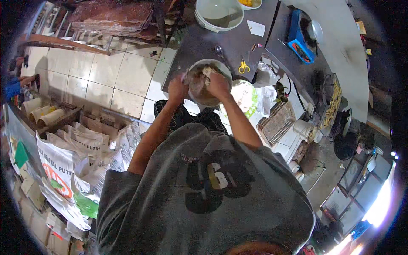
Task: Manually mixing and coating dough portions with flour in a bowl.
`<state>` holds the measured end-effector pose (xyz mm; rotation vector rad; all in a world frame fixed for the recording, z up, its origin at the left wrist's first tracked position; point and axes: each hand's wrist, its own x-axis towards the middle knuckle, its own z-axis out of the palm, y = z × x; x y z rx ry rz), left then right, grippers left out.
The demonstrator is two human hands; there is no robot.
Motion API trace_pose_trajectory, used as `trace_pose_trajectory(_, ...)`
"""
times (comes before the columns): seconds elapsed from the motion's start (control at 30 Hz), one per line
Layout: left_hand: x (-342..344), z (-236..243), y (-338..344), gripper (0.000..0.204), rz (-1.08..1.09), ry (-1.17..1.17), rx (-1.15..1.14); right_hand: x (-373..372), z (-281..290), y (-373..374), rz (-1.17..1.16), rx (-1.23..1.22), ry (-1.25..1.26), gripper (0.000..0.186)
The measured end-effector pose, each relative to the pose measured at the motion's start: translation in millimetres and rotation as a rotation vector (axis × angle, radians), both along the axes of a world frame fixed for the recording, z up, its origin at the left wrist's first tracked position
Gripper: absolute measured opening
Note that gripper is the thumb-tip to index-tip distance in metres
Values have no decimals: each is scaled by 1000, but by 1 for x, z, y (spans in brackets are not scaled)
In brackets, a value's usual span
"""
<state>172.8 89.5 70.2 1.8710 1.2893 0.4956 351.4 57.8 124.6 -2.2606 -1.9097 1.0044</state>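
Observation:
A round, pale bowl (228,70) stands at the near edge of the dark table, close to my body. My left hand (177,89) is closed on its left rim. Inside the bowl is my right hand (218,87), its fingers curled around a pale, doughy mixture (208,70); the fingertips are partly hidden by the mixture. A spoon (219,51) lies just behind the bowl. To its right are yellow-handled scissors (243,67). Below them, beside my right forearm, sits a green-rimmed container of white powder (245,96).
A large white bucket (205,22) stands at the table's far end, near a white paper (256,28). A blue portable stove (300,49) is at the right. On the floor are a perforated crate (278,123) and, at the left, white sacks (57,165). Another person's hand (29,80) shows far left.

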Motion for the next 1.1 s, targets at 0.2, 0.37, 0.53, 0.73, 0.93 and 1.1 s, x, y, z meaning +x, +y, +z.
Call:
trace_pose_trajectory(0.2, 4, 27, 19, 39, 1, -42, -47, -21, -29, 7, 367, -231, -174, 37)
trace_pose_trajectory(0.37, 6, 40, 6, 37, 254, -119, 183, -4, -2, 18, 62, 28, -87, 31)
trace_pose_trajectory(0.53, -12, 43, -43, 35, 98, -71, -248, -23, -34, 7, 336, 139, -278, 35)
trace_pose_trajectory(0.73, -10, 12, -28, 31, 104, -300, -214, -14, 11, 23, 43, -330, -34, 37)
trace_pose_trajectory(0.93, 0, 8, 9, 38, -19, -246, -209, -18, -62, -2, 317, -155, -157, 30)
trace_pose_trajectory(1.1, 2, 38, 25, 41, 132, -55, -222, -9, -40, -8, 717, -518, -249, 35)
